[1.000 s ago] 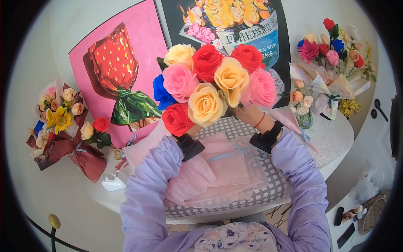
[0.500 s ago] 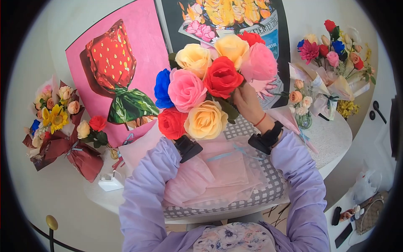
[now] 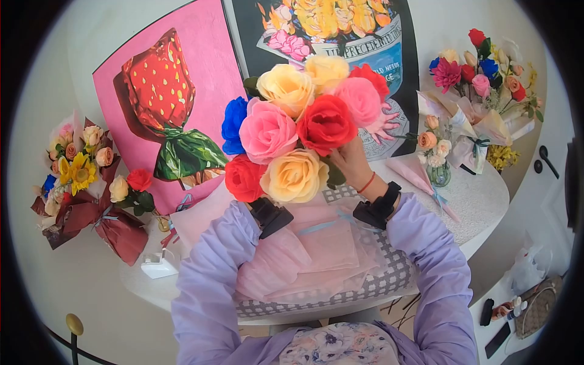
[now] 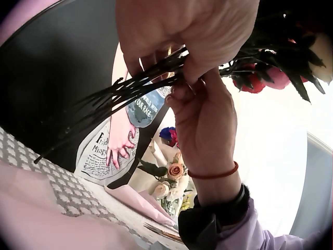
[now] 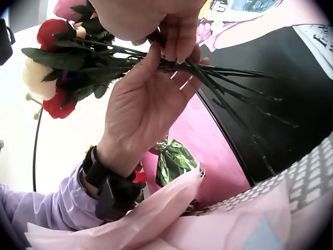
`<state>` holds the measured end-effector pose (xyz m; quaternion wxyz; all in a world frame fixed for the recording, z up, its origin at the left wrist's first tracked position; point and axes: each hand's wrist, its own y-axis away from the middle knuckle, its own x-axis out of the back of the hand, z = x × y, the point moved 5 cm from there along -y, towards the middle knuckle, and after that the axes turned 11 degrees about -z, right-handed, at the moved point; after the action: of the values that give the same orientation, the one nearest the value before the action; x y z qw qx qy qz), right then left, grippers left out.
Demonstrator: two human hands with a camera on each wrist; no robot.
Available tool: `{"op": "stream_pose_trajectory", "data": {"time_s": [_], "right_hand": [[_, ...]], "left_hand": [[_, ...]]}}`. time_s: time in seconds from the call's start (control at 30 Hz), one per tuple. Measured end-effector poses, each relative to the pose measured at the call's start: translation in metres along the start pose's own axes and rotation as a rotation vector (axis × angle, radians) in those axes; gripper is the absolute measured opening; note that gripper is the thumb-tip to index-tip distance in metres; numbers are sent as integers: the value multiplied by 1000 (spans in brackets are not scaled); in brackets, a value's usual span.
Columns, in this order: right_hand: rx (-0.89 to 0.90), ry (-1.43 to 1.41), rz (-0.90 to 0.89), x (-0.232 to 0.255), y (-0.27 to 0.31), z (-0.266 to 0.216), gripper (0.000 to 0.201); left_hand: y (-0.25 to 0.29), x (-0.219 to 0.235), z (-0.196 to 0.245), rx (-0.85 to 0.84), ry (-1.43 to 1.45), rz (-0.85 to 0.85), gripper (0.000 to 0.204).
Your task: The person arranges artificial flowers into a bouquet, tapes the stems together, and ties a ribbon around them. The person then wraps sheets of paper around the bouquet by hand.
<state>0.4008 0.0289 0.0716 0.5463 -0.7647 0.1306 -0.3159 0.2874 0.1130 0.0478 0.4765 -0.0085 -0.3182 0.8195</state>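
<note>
Holding the dark stems just below the blossoms, both hands grip the bunch of artificial roses: the left hand with its fingers and thumb closed round them, the right hand pinching them right beside it. The blossoms are above both hands and hide most of the left one in the head view. Nearer the person than the bunch, pink wrapping sheets with a light blue ribbon cover part of a grey-and-white patterned cushion. Left of the bunch are a strawberry-candy painting, a maroon-wrapped bouquet and a white tape dispenser. Behind the bunch, a black-background painting is partly blocked by it; right of it stands a glass vase of peach and white flowers.
</note>
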Motion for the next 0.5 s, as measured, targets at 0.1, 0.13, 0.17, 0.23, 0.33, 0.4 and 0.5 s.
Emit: {"op": "stream_pose_trajectory", "data": {"time_s": [0.1,0.13,0.17,0.23,0.33,0.4,0.5], "right_hand": [[23,173,-34,-3,2,5,13],[22,173,-35,-4,2,4,13],[19,124,-5,-4,3,3,13],[16,76,23,-3,5,2,14],[31,88,40,-4,6,5,15],[15,124,33,-6,8,5,16],[-104,16,-12,-5,9,7,13]], "left_hand": [[9,17,-2,41,77,-8,12],[21,15,-4,54,104,-12,12],[4,12,-10,68,132,-15,12],[16,16,-14,94,187,-21,12],[28,17,-22,131,268,-30,12],[30,17,-26,155,320,-36,12],[11,18,-31,189,398,-45,13]]}}
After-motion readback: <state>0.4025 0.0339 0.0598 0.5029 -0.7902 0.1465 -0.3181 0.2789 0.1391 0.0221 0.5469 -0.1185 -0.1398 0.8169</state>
